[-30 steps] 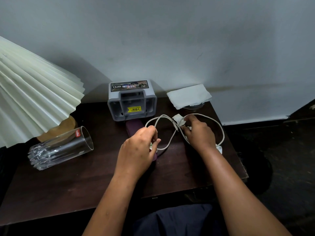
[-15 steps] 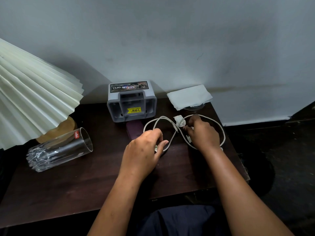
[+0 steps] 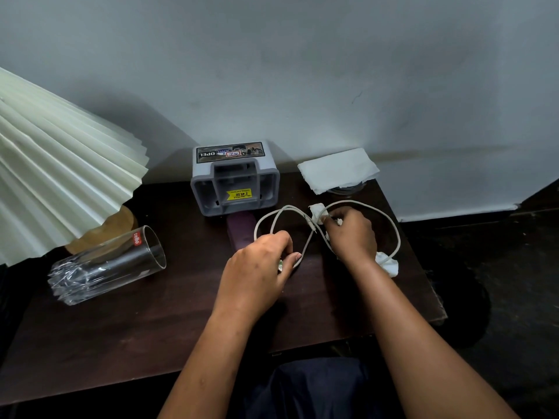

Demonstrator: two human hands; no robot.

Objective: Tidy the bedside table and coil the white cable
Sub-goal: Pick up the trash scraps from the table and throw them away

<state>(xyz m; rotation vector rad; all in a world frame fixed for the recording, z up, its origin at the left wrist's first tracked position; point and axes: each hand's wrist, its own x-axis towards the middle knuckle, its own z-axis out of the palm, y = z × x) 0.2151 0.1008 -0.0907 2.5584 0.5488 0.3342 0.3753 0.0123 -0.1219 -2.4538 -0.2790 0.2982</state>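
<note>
Desk [image 3: 127, 334], dark wood, fills the lower half of the frame.

White cable [image 3: 308, 243] lies at centre right of the frame in 2 loose loops that cross like a figure 8. It is flat on the desk, not bundled.

Left hand [image 3: 260, 267]: fingers curled, pinching the cable at the near bend of the left loop. A small pale bit shows under the fingertips; we cannot tell what it is.

Right hand [image 3: 351, 234]: fingers curled, nipping the cable by the crossing, fingertips against a crumpled tissue scrap [image 3: 316, 210]. A second scrap [image 3: 387, 264] lies by the right wrist, touching the right loop.

We judge the step in hand to be the coiling, at its start: the loops are gathered but uneven and wide.

Next move, as we read it: bring the 2 loops together into 1 stack, one hand anchoring and the other feeding the slack round, keeping the scraps out of the turns.

Tidying is not yet done. Glass tumbler [image 3: 106, 264] lies on its side at lower left, near the pleated lamp shade [image 3: 60, 164]. The grey box [image 3: 234, 182] stands at the wall, and a folded napkin [image 3: 337, 169] lies to its right.
</note>
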